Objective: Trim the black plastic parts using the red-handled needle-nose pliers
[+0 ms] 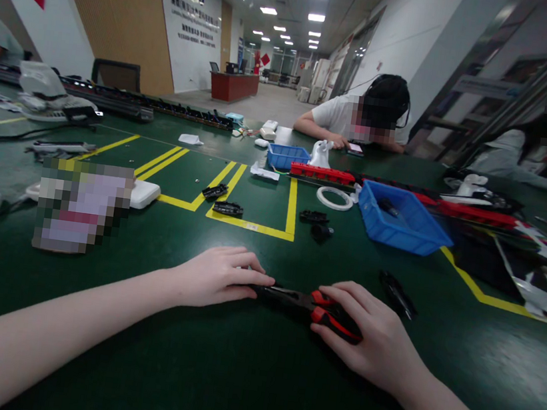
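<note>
My right hand [371, 329] is closed around the red and black handles of a pair of pliers [299, 298], whose jaws point left. The jaw tips meet a small black part [262, 289] low over the green table. My left hand [216, 277] pinches that part between thumb and fingers, which hide most of it. To the right of my right hand lies a long black piece [397, 295]. Beyond my hands are several small black parts, among them a ribbed one [227, 208] by the yellow tape and a rounded one [321, 231].
A blue bin [403, 219] with a black item inside stands at the right; a smaller blue bin [287, 158] is farther back. Between them lies a white tape roll [335, 198]. A white box [144, 194] sits at the left. Across the table a person [335, 116] leans over a phone.
</note>
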Motion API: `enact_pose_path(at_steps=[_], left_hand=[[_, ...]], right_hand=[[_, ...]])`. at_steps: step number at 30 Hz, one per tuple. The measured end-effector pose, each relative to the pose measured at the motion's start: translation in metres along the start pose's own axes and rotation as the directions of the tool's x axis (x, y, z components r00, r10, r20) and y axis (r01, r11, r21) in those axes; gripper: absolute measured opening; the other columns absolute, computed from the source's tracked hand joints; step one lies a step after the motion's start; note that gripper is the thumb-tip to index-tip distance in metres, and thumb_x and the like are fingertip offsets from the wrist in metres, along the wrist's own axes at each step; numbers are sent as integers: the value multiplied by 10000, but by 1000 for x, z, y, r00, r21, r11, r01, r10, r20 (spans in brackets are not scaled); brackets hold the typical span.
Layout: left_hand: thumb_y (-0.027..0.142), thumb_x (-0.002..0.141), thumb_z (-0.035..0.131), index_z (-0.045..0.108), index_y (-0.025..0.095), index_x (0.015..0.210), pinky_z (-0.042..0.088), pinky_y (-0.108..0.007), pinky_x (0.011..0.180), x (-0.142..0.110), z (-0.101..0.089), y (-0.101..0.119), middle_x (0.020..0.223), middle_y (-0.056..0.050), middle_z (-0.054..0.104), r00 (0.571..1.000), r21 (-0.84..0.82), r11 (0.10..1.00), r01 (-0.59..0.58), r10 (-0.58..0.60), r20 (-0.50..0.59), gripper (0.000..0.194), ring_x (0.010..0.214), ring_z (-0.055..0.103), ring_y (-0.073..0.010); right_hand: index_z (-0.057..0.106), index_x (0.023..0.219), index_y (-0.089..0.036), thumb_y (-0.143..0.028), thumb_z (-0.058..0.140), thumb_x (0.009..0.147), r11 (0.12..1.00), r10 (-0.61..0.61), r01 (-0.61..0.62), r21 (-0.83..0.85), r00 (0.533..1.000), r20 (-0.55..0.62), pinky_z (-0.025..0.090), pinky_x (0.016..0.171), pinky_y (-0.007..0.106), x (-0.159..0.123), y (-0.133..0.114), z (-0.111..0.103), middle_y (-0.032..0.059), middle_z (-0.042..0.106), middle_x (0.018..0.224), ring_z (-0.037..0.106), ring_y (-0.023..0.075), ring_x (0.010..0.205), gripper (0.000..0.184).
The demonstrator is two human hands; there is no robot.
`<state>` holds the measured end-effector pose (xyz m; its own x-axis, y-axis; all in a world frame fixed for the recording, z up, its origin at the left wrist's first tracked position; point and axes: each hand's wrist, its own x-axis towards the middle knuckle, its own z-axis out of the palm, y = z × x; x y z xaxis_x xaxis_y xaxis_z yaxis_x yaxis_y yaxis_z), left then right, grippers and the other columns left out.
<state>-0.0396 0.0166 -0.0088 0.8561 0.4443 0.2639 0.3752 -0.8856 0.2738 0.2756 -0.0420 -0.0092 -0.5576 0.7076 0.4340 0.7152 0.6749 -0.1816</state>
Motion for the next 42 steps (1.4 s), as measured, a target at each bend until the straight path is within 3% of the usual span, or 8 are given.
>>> enact_pose_path(at_steps=[27, 42], left_hand=[[272, 966, 584, 561, 251, 1316, 511, -336, 821, -1, 2, 1, 1163, -50, 623, 999, -9, 1000, 6, -6, -33, 352, 986, 605, -191], [284, 969, 571, 535, 251, 1358, 522, -325, 774, -3, 4, 0, 1156, -67, 617, 997, 102, 994, -42, 48, -56, 392, 946, 615, -198]], right_hand=[[580, 1215, -175, -381, 641, 871, 998, -39, 37, -60, 999, -35, 589, 749, 368, 4, -2, -2, 127, 667, 1089, 670, 230, 914, 406], [600, 1158, -150, -385, 635, 868, 997, -17, 14, -75, 999, -39, 584, 715, 336, 2, -17, 1, 121, 671, 1048, 671, 210, 857, 374]])
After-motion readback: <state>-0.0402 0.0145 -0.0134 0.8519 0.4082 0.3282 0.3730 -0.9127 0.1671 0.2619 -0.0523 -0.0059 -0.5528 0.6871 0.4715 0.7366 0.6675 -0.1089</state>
